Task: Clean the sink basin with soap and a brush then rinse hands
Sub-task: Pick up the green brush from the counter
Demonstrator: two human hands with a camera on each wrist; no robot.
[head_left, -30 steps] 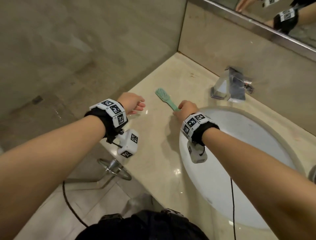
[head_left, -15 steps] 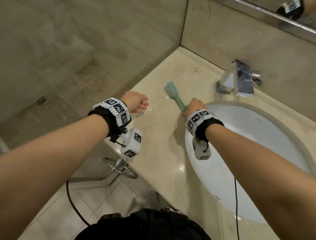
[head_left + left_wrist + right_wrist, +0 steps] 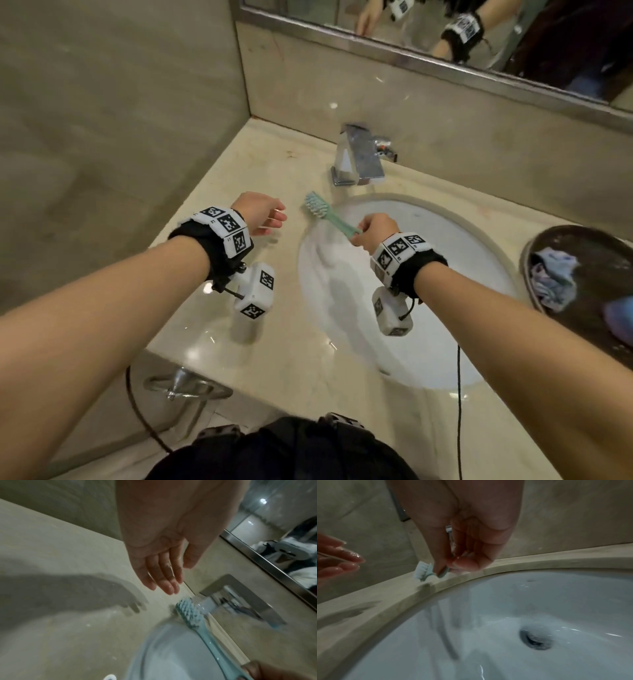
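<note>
My right hand [image 3: 371, 231] grips the handle of a teal toothbrush-style brush [image 3: 322, 210], lifted over the far left rim of the white oval sink basin [image 3: 462, 274]. In the right wrist view the fingers [image 3: 465, 561] pinch the brush [image 3: 426, 572] just above the stone rim, and the drain [image 3: 536, 638] sits lower right. My left hand [image 3: 265, 216] hovers over the counter left of the brush, with straight wet fingers [image 3: 164, 580] holding nothing. The brush head [image 3: 188, 612] points at the chrome faucet [image 3: 361, 157].
A beige stone counter [image 3: 267, 342] surrounds the basin, with a wall on the left and a mirror [image 3: 445, 31] behind. A dark dish [image 3: 592, 246] with a crumpled blue cloth [image 3: 555, 277] sits at the right. A cable [image 3: 459, 411] hangs from my right wrist.
My right hand lifted the brush off the counter and carried it right, toward the basin rim. The left hand stayed open above the counter. The head view shifted to show the whole sink.
</note>
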